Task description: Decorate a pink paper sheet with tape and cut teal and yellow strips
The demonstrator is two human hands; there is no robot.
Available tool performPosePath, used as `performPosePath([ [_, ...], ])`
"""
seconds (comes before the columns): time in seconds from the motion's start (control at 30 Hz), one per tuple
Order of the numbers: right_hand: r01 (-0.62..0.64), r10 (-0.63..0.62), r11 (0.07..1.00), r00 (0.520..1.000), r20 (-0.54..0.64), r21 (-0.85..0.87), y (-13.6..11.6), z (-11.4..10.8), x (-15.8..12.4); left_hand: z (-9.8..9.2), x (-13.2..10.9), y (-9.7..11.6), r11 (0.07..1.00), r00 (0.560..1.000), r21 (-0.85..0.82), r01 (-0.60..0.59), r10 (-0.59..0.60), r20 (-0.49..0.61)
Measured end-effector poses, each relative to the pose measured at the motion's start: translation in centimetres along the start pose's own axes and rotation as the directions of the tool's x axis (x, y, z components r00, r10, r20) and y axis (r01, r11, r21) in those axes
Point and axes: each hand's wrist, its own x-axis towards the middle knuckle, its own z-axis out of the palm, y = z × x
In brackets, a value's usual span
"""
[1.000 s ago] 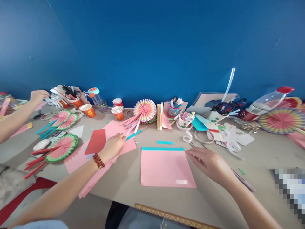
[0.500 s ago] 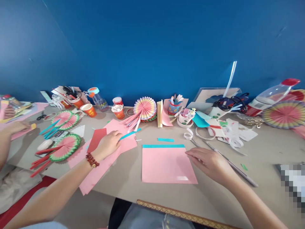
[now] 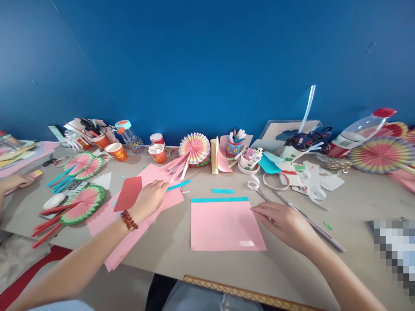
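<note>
My left hand (image 3: 149,201), with a beaded bracelet on its wrist, is closed at the near end of a blue paper strip (image 3: 179,185) over the pink sheets (image 3: 129,235) on the left. In front of me lies a pink paper sheet (image 3: 223,226) with a blue strip along its far edge. At that sheet's right edge rests my right hand (image 3: 282,222), its fingers stretched out close together and their tips by the upper right corner. A second short blue strip (image 3: 222,191) lies just beyond the sheet. A red paper piece (image 3: 128,194) is beside my left hand.
Pleated paper fans (image 3: 84,205) lie at left; another fan (image 3: 194,149) leans at the back. Orange cups (image 3: 116,152), a pen cup (image 3: 233,147) and a bottle (image 3: 356,131) line the wall. A long grey tool (image 3: 319,229) lies near my right forearm. Another person's hand (image 3: 17,182) is far left.
The blue strip in my left hand has tilted lower, closer to the pink sheets. My right hand stays by the sheet. The view has shifted slightly, and the other person's hand has moved.
</note>
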Motion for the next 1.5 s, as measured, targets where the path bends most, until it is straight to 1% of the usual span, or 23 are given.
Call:
performPosePath([
  [0.1,-0.004,0.004,1.0,1.0,0.002,0.014,-0.2,0.1,-0.1,-0.6,-1.3,0.7,0.991,0.998,-0.128,0.039,-0.033,0.052],
  [0.17,0.002,-0.003,0.998,1.0,0.011,0.061,-0.9,0.5,0.4,-1.2,-2.2,1.3,0.953,0.988,-0.292,0.077,-0.033,0.152],
  [0.2,-0.001,-0.001,0.995,1.0,0.02,0.101,-1.5,0.8,1.0,-1.5,-2.6,1.6,0.898,0.973,-0.421,0.128,-0.031,0.23],
  [0.23,-0.008,0.003,0.988,0.999,0.036,0.155,-2.3,1.1,1.6,-1.8,-3.0,1.9,0.797,0.947,-0.565,0.214,-0.027,0.32],
  [0.27,-0.031,0.021,0.977,0.998,0.051,0.212,-3.1,1.4,2.5,-2.1,-3.4,2.4,0.651,0.911,-0.687,0.322,-0.015,0.413],
  [0.3,-0.083,0.064,0.959,0.995,0.078,0.273,-4.0,1.8,3.4,-2.4,-3.8,2.8,0.505,0.874,-0.753,0.421,-0.003,0.487],
  [0.33,-0.149,0.112,0.926,0.986,0.124,0.346,-4.8,2.3,4.4,-2.7,-4.2,3.3,0.385,0.843,-0.78,0.494,0.006,0.537],
  [0.4,-0.286,0.181,0.796,0.954,0.24,0.534,-6.6,3.5,6.3,-3.1,-4.8,4.3,0.249,0.813,-0.791,0.558,0.027,0.582],
  [0.43,-0.334,0.177,0.689,0.938,0.298,0.643,-7.4,4.2,7.3,-3.1,-5.0,4.7,0.207,0.807,-0.795,0.57,0.044,0.589],
  [0.5,-0.428,0.141,0.43,0.902,0.409,0.795,-8.8,5.7,8.7,-3.0,-5.2,5.4,0.14,0.793,-0.796,0.589,0.091,0.602],
  [0.53,-0.435,0.141,0.344,0.9,0.412,0.832,-9.4,6.4,9.3,-2.9,-5.2,5.7,0.113,0.785,-0.793,0.599,0.11,0.609],
  [0.57,-0.427,0.144,0.293,0.904,0.402,0.855,-10.0,7.1,9.7,-2.7,-5.2,5.9,0.086,0.778,-0.788,0.609,0.126,0.615],
  [0.6,-0.416,0.154,0.273,0.909,0.388,0.867,-10.5,7.8,10.0,-2.4,-5.1,6.0,0.054,0.773,-0.785,0.617,0.141,0.618],
  [0.7,-0.397,0.199,0.291,0.915,0.351,0.87,-11.2,9.2,10.5,-1.4,-4.9,5.9,-0.045,0.769,-0.776,0.629,0.181,0.613],
  [0.73,-0.399,0.211,0.296,0.914,0.348,0.868,-11.3,9.6,10.7,-1.1,-4.8,5.8,-0.043,0.775,-0.781,0.623,0.174,0.608],
  [0.77,-0.401,0.22,0.295,0.912,0.347,0.867,-11.2,9.9,10.8,-0.7,-4.7,5.8,-0.005,0.783,-0.792,0.611,0.149,0.604],
  [0.87,-0.408,0.239,0.291,0.907,0.347,0.865,-10.7,10.3,10.9,0.2,-4.5,5.4,0.204,0.823,-0.811,0.548,0.042,0.567],
  [0.9,-0.41,0.245,0.29,0.905,0.346,0.865,-10.5,10.2,10.9,0.4,-4.4,5.2,0.251,0.832,-0.809,0.532,0.023,0.554],
  [1.0,-0.416,0.264,0.285,0.9,0.347,0.864,-9.7,9.3,10.4,0.7,-4.1,4.7,0.309,0.845,-0.805,0.506,0.011,0.535],
  [1.1,-0.427,0.312,0.251,0.885,0.345,0.869,-8.9,7.4,9.5,0.4,-3.6,4.1,0.385,0.871,-0.8,0.46,-0.019,0.492],
  [1.3,-0.446,0.407,0.034,0.824,0.395,0.895,-7.2,3.8,7.3,0.3,-1.1,2.8,0.629,0.958,-0.73,0.267,-0.091,0.272],
  [1.4,-0.445,0.43,-0.015,0.806,0.407,0.895,-6.5,2.8,6.0,0.3,0.0,2.4,0.766,0.98,-0.613,0.194,-0.124,0.154],
  [1.5,-0.443,0.445,-0.047,0.793,0.415,0.895,-6.3,2.2,4.8,-0.1,0.3,2.7,0.867,0.983,-0.471,0.166,-0.181,0.013],
])
